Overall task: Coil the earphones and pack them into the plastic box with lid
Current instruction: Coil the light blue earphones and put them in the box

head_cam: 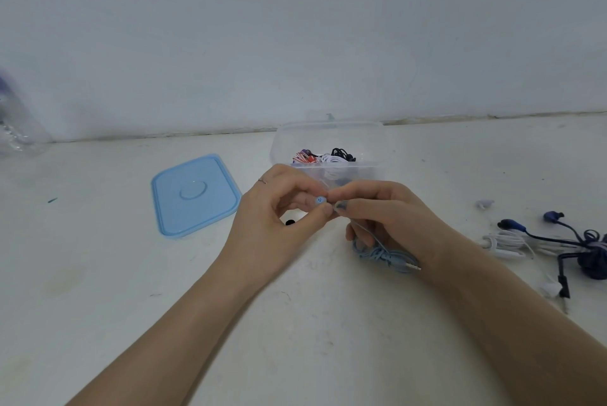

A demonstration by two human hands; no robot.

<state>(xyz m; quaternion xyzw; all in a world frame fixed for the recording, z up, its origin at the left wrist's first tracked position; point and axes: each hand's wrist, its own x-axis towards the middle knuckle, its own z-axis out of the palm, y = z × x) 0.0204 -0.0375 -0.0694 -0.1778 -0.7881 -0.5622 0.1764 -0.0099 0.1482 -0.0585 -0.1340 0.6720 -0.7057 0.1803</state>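
Pale-blue earbud (320, 200) pinched between left hand (282, 205) and right hand (381, 215); right also grips cord bundle (384, 256). Risk: loose loops slipping, coil unravelling before box (328, 143).

The lid (195, 196) lies on the bench (98, 274) left of the box (328, 149); loose earphones (558, 246) lie at right.
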